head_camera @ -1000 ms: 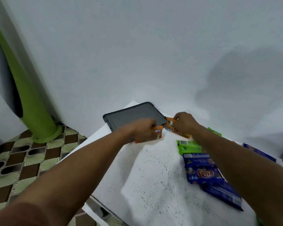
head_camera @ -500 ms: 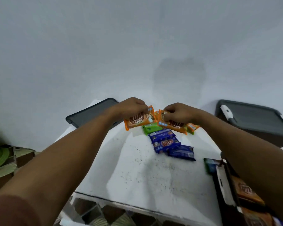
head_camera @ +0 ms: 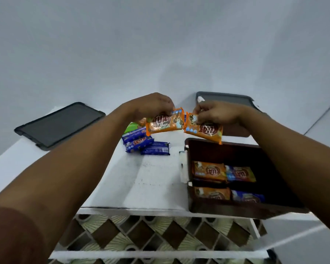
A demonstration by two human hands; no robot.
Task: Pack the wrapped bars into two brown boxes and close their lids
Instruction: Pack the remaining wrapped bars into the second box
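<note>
partly hidden green bar (head_camera: 131, 127), brown box (head_camera: 227, 210) overlapped

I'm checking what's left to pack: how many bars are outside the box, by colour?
Orange bars: 2, one in the left hand, one in the right hand
Blue bars: 3, on the table
Green bar: 1, on the table
Total: 6; an orange scrap under the left hand is unclear

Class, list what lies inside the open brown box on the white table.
The brown box shows four: two orange wrapped bars at left, an orange-blue wrapped bar and a blue wrapped bar at right. The right forearm hides the rest.
</note>
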